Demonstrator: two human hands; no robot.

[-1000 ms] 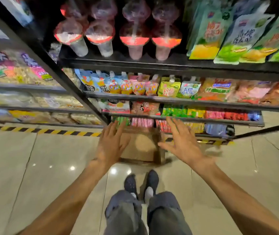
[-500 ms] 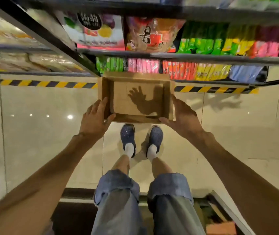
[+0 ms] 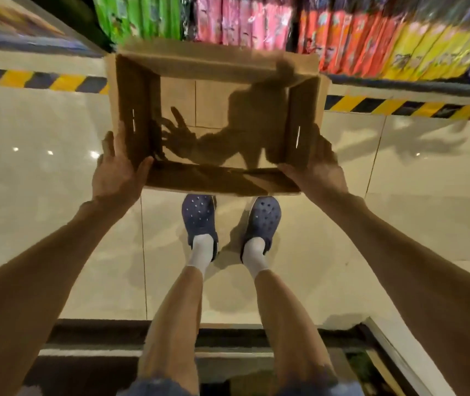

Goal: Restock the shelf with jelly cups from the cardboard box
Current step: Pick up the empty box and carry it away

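An open brown cardboard box (image 3: 214,67) sits low in front of the bottom shelf, and its inside shows only bare cardboard and shadows. My left hand (image 3: 116,172) grips the box's near left corner, thumb over the wall. On the near right corner my right hand (image 3: 318,172) holds the outer wall. No jelly cups are visible in the box. The bottom shelf (image 3: 399,82) behind it carries rows of green, pink, orange and yellow packets.
Glossy beige floor tiles (image 3: 42,195) spread to both sides. A yellow-and-black hazard strip (image 3: 42,81) runs along the shelf base. My feet in blue clogs (image 3: 199,218) stand just behind the box. Another dark shelf edge (image 3: 99,332) lies behind my legs.
My head has tilted further down and closer. Both hands went from reaching over the box to gripping its near corners, and the box now looks larger and nearer.
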